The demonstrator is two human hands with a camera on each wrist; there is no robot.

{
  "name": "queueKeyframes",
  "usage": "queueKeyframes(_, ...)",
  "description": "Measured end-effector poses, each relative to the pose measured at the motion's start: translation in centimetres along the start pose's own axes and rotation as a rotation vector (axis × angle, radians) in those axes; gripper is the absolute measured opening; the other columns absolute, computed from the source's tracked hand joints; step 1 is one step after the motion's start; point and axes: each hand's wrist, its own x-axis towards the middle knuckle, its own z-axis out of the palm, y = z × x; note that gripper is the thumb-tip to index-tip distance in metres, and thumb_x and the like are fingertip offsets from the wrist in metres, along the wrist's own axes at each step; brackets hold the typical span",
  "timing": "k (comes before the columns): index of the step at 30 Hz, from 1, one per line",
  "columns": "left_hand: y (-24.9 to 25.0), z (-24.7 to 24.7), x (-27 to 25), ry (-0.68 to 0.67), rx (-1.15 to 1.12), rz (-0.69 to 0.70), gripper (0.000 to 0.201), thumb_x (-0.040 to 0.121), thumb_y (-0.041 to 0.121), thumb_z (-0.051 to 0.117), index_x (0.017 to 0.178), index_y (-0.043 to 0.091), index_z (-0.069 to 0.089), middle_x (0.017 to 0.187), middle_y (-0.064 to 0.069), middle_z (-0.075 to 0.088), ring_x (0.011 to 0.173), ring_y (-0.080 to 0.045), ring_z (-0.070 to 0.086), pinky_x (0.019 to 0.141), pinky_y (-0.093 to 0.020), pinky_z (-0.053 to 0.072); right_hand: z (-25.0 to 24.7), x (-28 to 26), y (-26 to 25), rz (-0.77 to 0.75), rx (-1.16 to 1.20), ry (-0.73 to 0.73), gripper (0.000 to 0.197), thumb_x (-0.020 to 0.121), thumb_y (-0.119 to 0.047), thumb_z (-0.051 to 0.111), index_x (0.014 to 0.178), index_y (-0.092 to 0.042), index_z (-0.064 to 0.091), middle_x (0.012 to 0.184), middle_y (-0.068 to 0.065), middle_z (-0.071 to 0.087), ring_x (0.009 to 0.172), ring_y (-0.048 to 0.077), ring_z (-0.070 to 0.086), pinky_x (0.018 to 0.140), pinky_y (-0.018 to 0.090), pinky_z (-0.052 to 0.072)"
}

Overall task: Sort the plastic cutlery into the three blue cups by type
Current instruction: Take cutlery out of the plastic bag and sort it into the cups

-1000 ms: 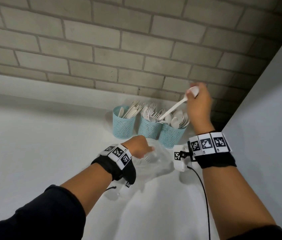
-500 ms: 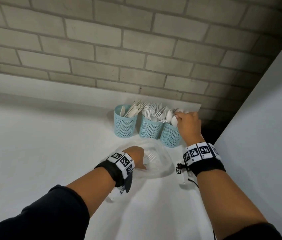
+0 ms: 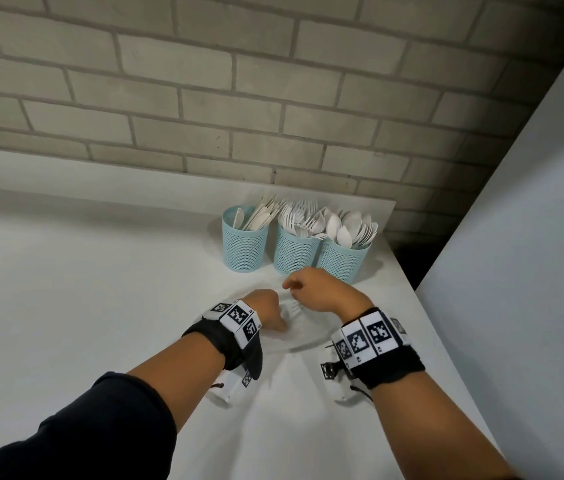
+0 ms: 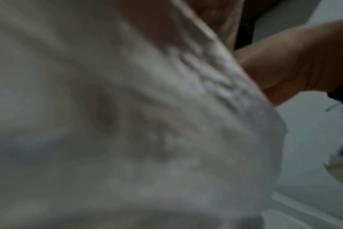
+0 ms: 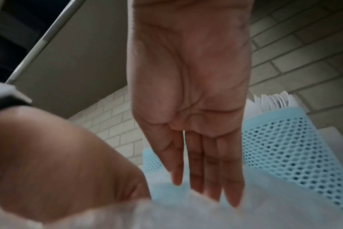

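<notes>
Three blue cups stand in a row at the back right of the white counter (image 3: 100, 306): left cup (image 3: 245, 240) with knives, middle cup (image 3: 295, 251) with forks, right cup (image 3: 341, 261) full of spoons. A second ago the right hand (image 3: 322, 294) was lifting a spoon toward the right cup; half a second ago it was at that cup's rim. Now it's back down over the clear plastic bag (image 3: 294, 336) just in front of the cups, holding nothing, so that spoon is delivered. Right wrist view shows its fingers (image 5: 211, 167) straight, close together, pointing down toward the bag's mouth, palm bare.

Left hand (image 3: 266, 315) sits on the near-left side of the bag as before, apparently keeping it in place or open; whether it pinches the film or just presses on it, cannot tell — the head view hides the fingers and the left wrist view is a blur of crumpled plastic.

At least one white fork (image 3: 294, 306) shows through the bag between the two hands. Judgement: sorting is far along, cups well stocked, few pieces left; next pick is likely that fork, bound for the middle cup.
</notes>
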Motion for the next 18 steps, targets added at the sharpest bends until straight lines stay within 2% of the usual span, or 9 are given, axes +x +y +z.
queueKeyframes(3,-0.5,0.0,0.4,-0.036,0.015,-0.009,0.028,0.088,0.028,0.055,0.07,0.007,0.051,0.076,-0.007,0.055,0.073,-0.021,0.051,0.059,-0.026,0.039,0.6,-0.3,0.3,0.08,-0.045,-0.011,0.047,0.094,-0.005,0.041,0.14,-0.013,0.039,0.145,0.009,0.04,0.131,0.025,0.041,0.105,0.032,0.034)
queueKeyframes(4,-0.6,-0.2,0.5,-0.046,0.02,-0.001,0.025,0.089,0.028,0.053,0.076,0.006,0.054,0.078,-0.005,0.054,0.072,-0.019,0.049,0.06,-0.024,0.037,0.7,-0.4,0.3,0.079,-0.06,-0.006,0.048,0.093,-0.004,0.04,0.141,-0.011,0.037,0.146,0.01,0.04,0.131,0.026,0.04,0.105,0.032,0.033)
queueKeyframes(6,-0.8,-0.4,0.5,-0.063,0.025,0.021,0.026,0.091,0.025,0.05,0.101,0.003,0.058,0.097,-0.01,0.058,0.083,-0.02,0.052,0.07,-0.025,0.038,0.7,-0.5,0.3,0.058,-0.096,0.025,0.049,0.092,-0.002,0.041,0.141,-0.009,0.036,0.144,0.012,0.041,0.129,0.027,0.042,0.104,0.032,0.034)
queueKeyframes(7,-1.0,-0.5,0.6,-0.077,0.03,0.028,0.023,0.092,0.023,0.048,0.1,0.004,0.057,0.1,-0.01,0.057,0.086,-0.021,0.053,0.07,-0.025,0.038,0.7,-0.6,0.3,0.049,-0.111,0.039,0.051,0.092,-0.002,0.041,0.142,-0.009,0.034,0.144,0.012,0.041,0.13,0.028,0.042,0.104,0.033,0.034)
queueKeyframes(9,-1.4,-0.6,0.5,-0.088,0.054,0.052,0.013,0.091,0.018,0.046,0.086,0.007,0.05,0.09,-0.007,0.053,0.077,-0.019,0.049,0.061,-0.022,0.035,0.7,-0.6,0.5,0.049,-0.122,0.039,0.057,0.091,-0.003,0.042,0.145,-0.01,0.027,0.148,0.012,0.034,0.133,0.028,0.038,0.108,0.035,0.033)
queueKeyframes(10,-1.7,-0.6,0.4,-0.092,0.057,0.051,0.011,0.091,0.018,0.046,0.087,0.008,0.048,0.088,-0.005,0.051,0.075,-0.018,0.046,0.058,-0.021,0.033,0.8,-0.6,0.7,0.058,-0.123,0.024,0.06,0.091,-0.003,0.043,0.147,-0.012,0.023,0.15,0.011,0.031,0.135,0.028,0.036,0.109,0.035,0.032)
queueKeyframes(13,-2.4,-0.6,0.1,-0.09,-0.007,0.089,0.023,0.095,0.027,0.047,0.103,0.006,0.052,0.104,-0.01,0.054,0.089,-0.022,0.048,0.068,-0.023,0.034,1.0,-0.8,1.3,0.099,-0.128,-0.036,0.07,0.089,-0.005,0.048,0.149,-0.016,0.015,0.15,0.012,0.031,0.133,0.029,0.038,0.107,0.038,0.036)
queueKeyframes(16,-2.9,-0.4,-0.3,-0.059,-0.13,0.135,0.04,0.099,0.029,0.041,0.123,-0.001,0.049,0.125,-0.014,0.054,0.1,-0.021,0.049,0.082,-0.025,0.033,1.3,-1.1,1.3,0.125,-0.127,-0.063,0.089,0.081,-0.008,0.066,0.149,-0.017,0.01,0.14,0.014,0.043,0.12,0.029,0.05,0.095,0.037,0.044)
queueKeyframes(18,-3.3,-0.1,-0.1,-0.023,-0.249,0.149,0.036,0.099,0.031,0.042,0.118,0.002,0.053,0.116,-0.011,0.058,0.095,-0.019,0.051,0.082,-0.026,0.036,1.4,-1.2,1.3,0.141,-0.108,-0.08,0.098,0.077,-0.008,0.07,0.15,-0.018,0.004,0.131,0.015,0.052,0.099,0.025,0.061,0.083,0.033,0.049)
